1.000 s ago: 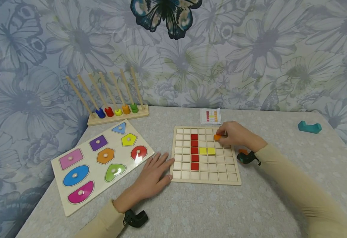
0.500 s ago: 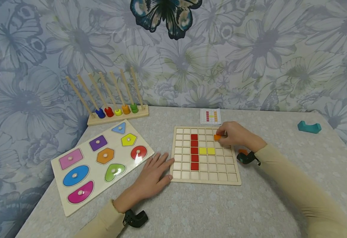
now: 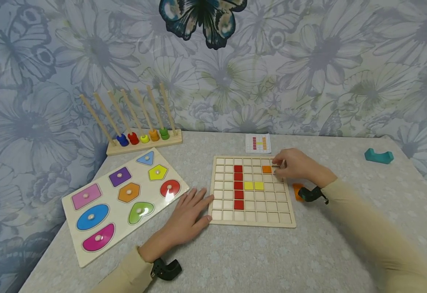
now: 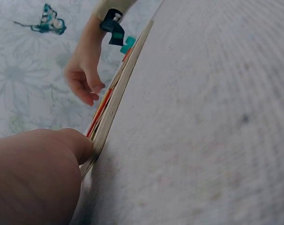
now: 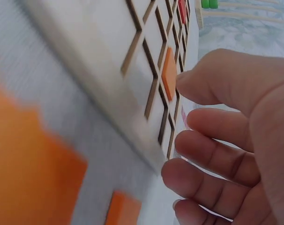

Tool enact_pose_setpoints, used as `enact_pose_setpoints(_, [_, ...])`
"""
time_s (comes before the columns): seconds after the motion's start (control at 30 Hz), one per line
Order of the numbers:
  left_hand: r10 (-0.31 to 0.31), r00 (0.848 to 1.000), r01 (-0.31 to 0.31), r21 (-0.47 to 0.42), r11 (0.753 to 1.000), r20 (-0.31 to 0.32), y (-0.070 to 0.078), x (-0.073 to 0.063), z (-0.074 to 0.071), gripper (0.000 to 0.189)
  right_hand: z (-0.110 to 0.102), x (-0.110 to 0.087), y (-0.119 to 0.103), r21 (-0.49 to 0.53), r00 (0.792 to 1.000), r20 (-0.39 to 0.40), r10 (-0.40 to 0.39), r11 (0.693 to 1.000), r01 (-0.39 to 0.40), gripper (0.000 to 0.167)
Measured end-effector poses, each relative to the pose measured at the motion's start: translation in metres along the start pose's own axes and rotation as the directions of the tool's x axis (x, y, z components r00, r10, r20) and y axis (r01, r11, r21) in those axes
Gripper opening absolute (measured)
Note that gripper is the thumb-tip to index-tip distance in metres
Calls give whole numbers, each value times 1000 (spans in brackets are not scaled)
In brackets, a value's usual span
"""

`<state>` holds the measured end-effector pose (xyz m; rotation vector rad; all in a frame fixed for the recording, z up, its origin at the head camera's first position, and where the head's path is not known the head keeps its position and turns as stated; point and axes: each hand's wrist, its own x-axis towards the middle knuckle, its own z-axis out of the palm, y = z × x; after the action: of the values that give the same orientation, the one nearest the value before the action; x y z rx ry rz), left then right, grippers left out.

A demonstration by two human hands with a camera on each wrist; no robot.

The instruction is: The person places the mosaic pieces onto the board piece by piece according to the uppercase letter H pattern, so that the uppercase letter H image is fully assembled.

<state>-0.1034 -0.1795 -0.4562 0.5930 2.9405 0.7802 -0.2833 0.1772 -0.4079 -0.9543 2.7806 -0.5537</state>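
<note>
A wooden grid board (image 3: 252, 226) lies on the table, with a column of red tiles (image 3: 238, 187), two yellow tiles (image 3: 253, 186) and one orange tile (image 3: 266, 169) in its cells. Just right of that orange tile, over the board's upper right corner, is my right hand (image 3: 296, 166), its fingers loosely bent and holding nothing. In the right wrist view the thumb overlaps the orange tile (image 5: 169, 74). My left hand (image 3: 187, 217) lies flat on the table, fingertips and thumb against the board's left edge.
More orange tiles (image 3: 296, 192) lie right of the board, partly behind the wrist camera. A small pattern card (image 3: 258, 143) sits behind it. At left are a shape puzzle (image 3: 125, 213) and a peg stand (image 3: 145, 147) with coloured beads. A teal curved block (image 3: 379, 156) lies far right.
My right hand has let go of the orange tile and shifted a little to the right, leaving the tile in its cell. The left hand stays in place.
</note>
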Motion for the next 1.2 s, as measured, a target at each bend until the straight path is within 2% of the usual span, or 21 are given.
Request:
enact_pose_setpoints(0.27, [-8,1000,8,-1,1000,0,0,0,0,56,-8,-20,17,-7,997,-5,75,997,-75,31])
enact_pose_setpoints(0.5, [-22,1000,22,0,1000,22,-1,0,-1,58,-8,-32,29,-2,997,-29,68,998,-68,31])
enact_pose_setpoints(0.77, [-24,999,24,-3,1000,33,0,0,0,58,-3,-42,39,6,994,-20,106,994,-106,32])
enact_pose_setpoints(0.9, [-24,999,24,-2,1000,34,0,0,0,58,0,-47,41,0,992,-41,121,993,-121,31])
enact_pose_setpoints(1.2, [-26,999,26,-1,1000,29,1,0,-1,58,3,-51,44,1,990,-105,95,995,-95,28])
